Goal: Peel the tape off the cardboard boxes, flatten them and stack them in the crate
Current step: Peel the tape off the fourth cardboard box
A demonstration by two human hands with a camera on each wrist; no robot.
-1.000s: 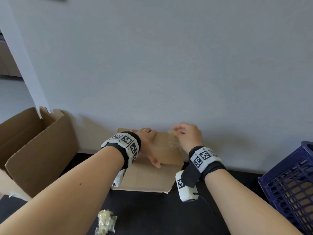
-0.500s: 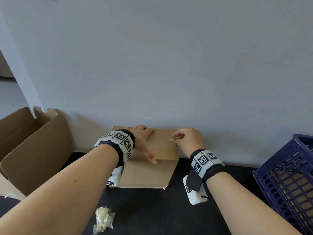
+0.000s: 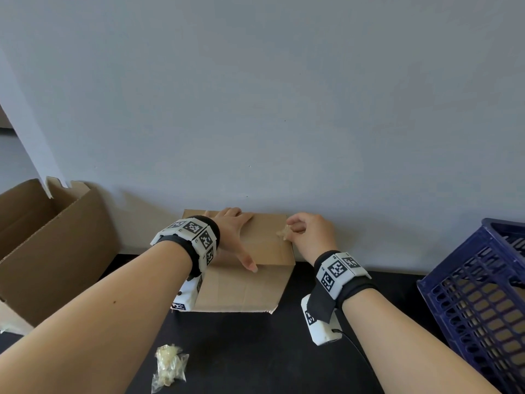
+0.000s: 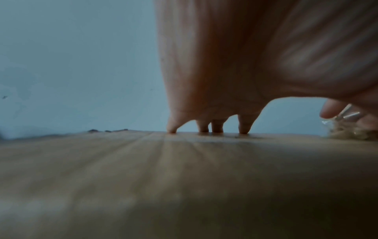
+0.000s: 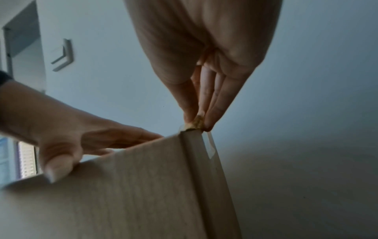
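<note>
While the wall [image 3: 255, 95] fills the whole 12 o'clock side, it backs the work: the small cardboard box [image 3: 244, 285] sits against it on the dark table [image 3: 255, 351], so a pull toward the wall has nothing to slide it into. Large open box [image 3: 51, 245] stands at 9 o'clock, flaps up, well apart from the small one. Blue crate [image 3: 477, 302] waits at 3 o'clock, cardboard showing through its slots, likely earlier flattened pieces. Open table room lies at 6 o'clock, between the forearms, and between the small box and the crate, enough to lay the box down flat, judged by eye.

Left hand [image 3: 235, 237] lies flat on the box top, fingers straight and spread, fingertips [image 4: 243, 129] near the far edge, thumb toward 5 o'clock; probably pinning the box so it stays put against the peel. Right hand [image 3: 309, 237] sits at the box's right top edge, thumb and fingers pinching a crumpled end of tape [image 5: 195, 124]. A clear strip still clings down the right corner edge, so peeling looks partway done on this box. Wad of used tape [image 3: 169, 365] lies loose at 6 o'clock near the table's front, out of the way.
</note>
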